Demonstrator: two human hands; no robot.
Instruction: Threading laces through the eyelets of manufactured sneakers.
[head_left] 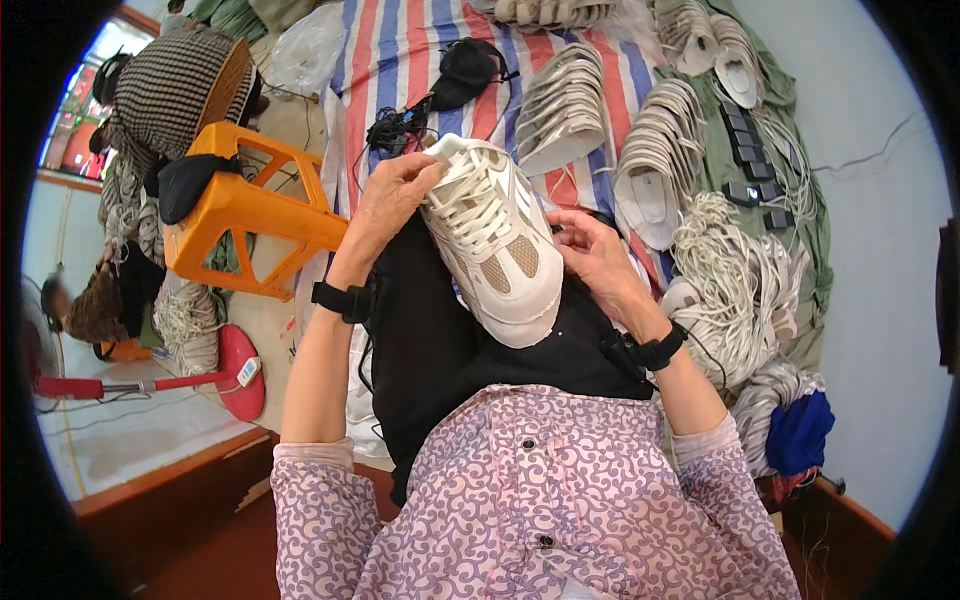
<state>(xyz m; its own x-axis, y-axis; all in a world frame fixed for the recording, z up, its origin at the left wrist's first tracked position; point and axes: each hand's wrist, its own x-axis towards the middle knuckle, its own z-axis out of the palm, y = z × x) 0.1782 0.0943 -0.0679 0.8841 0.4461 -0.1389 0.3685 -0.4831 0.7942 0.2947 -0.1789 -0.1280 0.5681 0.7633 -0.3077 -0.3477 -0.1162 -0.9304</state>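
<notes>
A white and beige sneaker upper with cream laces rests over my dark-clothed lap, its toe pointing toward me. My left hand pinches the edge of its collar at the far left, thumb and fingers closed on it. Beside the upper's right side is my right hand, its fingers bent and drawn together. A small dark bit shows at those fingertips, too small to name. Whether the right fingers touch the upper I cannot tell. Each wrist wears a black strap.
Nested stacks of shoe uppers lie on a striped sheet ahead. A heap of pale laces and black boxes are at right. An orange stool stands at left, near other people and a black cap.
</notes>
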